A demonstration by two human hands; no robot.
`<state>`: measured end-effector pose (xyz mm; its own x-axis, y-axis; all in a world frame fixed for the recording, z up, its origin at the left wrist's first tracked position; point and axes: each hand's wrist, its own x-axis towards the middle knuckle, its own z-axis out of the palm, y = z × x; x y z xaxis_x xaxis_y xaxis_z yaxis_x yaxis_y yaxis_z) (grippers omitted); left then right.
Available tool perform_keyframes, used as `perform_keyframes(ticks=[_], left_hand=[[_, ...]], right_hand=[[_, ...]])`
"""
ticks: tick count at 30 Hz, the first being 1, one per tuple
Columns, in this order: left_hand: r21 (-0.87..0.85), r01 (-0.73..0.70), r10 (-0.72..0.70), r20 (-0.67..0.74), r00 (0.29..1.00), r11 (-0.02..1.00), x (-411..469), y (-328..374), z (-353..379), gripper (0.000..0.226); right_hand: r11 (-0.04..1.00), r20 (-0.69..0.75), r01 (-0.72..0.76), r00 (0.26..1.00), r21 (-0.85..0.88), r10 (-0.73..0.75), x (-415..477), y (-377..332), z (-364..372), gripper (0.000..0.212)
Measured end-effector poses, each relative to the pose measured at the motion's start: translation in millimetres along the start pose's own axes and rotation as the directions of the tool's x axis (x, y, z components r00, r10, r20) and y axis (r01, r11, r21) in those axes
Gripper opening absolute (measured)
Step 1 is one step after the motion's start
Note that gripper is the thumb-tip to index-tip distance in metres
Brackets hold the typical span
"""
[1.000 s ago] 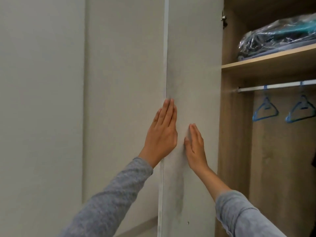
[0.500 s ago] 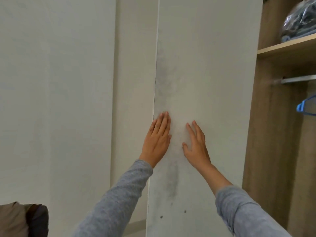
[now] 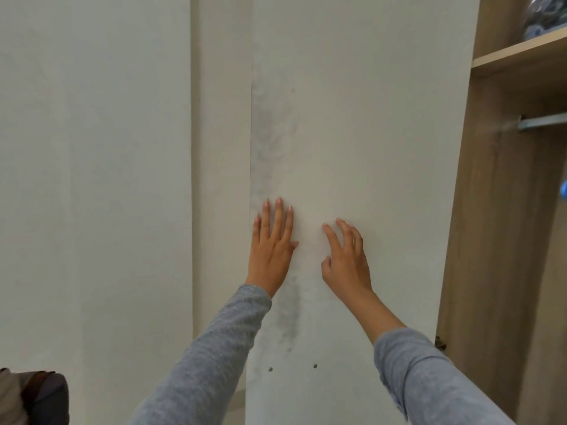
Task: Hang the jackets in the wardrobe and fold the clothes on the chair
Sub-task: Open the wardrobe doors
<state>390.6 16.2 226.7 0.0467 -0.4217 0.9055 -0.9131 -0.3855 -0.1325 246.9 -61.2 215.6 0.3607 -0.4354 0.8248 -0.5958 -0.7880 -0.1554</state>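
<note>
wooden shelf [image 3: 521,50], plastic-wrapped bundle [image 3: 545,17] on it

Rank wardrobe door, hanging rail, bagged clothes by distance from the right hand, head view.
1. Wardrobe door: touched by the right hand.
2. Hanging rail: upper right, inside.
3. Bagged clothes: top right corner, on the shelf above the rail.

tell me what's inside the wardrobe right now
A wooden shelf holds a plastic-wrapped bundle, with a metal rail beneath it and a blurred blue bit at the edge. The rest lies past the picture's edge; no jackets show.
</note>
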Motion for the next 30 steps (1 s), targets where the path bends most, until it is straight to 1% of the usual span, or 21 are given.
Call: perform_keyframes(ticks=[3,8,11,14,17,20,23,26,28,30], left_hand=[[-0.015,0.010,-0.010,0.014,1.000,1.000,0.9,3.4,4.1,0.069],[-0.114,0.036,-0.031,0.046,0.998,0.993,-0.3,8.8,5.1,0.076],[-0.199,0.078,-0.068,0.053,0.996,0.977,-2.7,22.3,3.7,0.063],[-0.325,0.078,-0.061,0.064,0.996,0.942,-2.1,58.7,0.1,0.058],[-0.471,0.044,-0.012,0.070,0.997,0.881,-5.7,122.9,-1.1,0.058],[-0.652,0.009,0.069,0.094,0.993,0.758,-16.4,202.9,-8.6,0.060],[-0.793,-0.023,0.169,0.101,0.980,0.609,-26.6,280.0,-25.6,0.062],[-0.901,-0.078,0.296,0.057,0.954,0.426,-37.9,350.0,-52.1,0.060],[-0.956,-0.100,0.400,0.018,0.917,0.274,-47.6,388.8,-74.6,0.059],[-0.985,-0.107,0.471,-0.033,0.882,0.132,-54.2,418.5,-98.0,0.059]], right_hand=[[1.000,0.019,0.002,1.000,0.004,-0.002,-2.6,0.7,-0.1,0.071],[0.995,0.181,0.046,0.983,-0.090,-0.029,-4.8,10.6,-22.7,0.068],[0.988,0.252,0.050,0.968,-0.149,-0.011,-9.1,22.9,-46.6,0.063],[0.981,0.235,-0.013,0.970,-0.196,0.059,-19.0,44.0,-80.6,0.062],[0.959,0.195,-0.044,0.975,-0.279,0.102,-35.3,71.5,-125.5,0.061],[0.913,0.138,-0.088,0.978,-0.398,0.154,-58.3,100.4,-175.0,0.061],[0.859,0.086,-0.140,0.974,-0.493,0.208,-83.6,126.4,-222.9,0.064],[0.746,0.033,-0.204,0.956,-0.634,0.290,-110.3,148.0,-274.1,0.065],[0.643,0.003,-0.226,0.942,-0.732,0.334,-126.9,159.2,-305.0,0.063],[0.519,-0.013,-0.204,0.937,-0.830,0.348,-139.5,168.8,-330.0,0.061]])
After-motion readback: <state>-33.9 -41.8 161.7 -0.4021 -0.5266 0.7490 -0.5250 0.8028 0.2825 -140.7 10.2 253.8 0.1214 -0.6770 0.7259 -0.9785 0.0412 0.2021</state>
